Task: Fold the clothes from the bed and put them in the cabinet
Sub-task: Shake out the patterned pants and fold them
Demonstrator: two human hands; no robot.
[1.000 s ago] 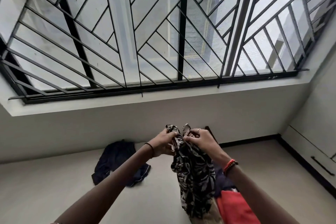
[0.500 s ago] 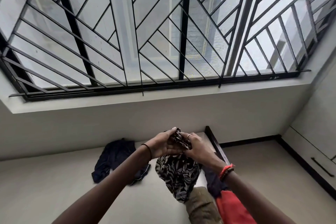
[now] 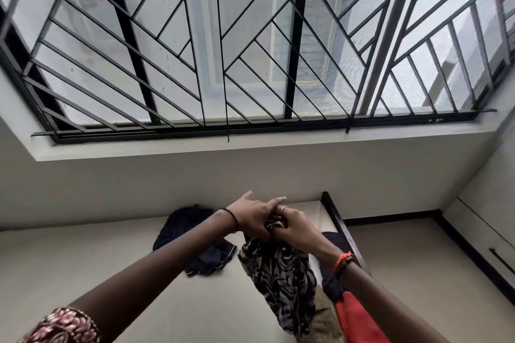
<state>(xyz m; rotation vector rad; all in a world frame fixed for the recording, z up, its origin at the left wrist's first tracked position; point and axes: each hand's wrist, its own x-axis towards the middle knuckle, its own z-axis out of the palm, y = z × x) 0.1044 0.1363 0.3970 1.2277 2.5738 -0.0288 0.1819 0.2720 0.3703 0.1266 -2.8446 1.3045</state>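
The hands have now met above the bed (image 3: 111, 273) — the right hand (image 3: 295, 228) pinches the top of the black-and-white patterned garment (image 3: 281, 278), the left hand (image 3: 250, 216) crosses it, grip unclear. One fold seems made.

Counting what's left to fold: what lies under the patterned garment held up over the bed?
Beneath the patterned garment, an olive-brown cloth shows, beside a red cloth and a dark blue cloth. Their extent behind it is covered.

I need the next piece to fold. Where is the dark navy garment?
In the head view the dark navy garment lies crumpled on the bed, just left of the patterned cloth, partly hidden by the left forearm.
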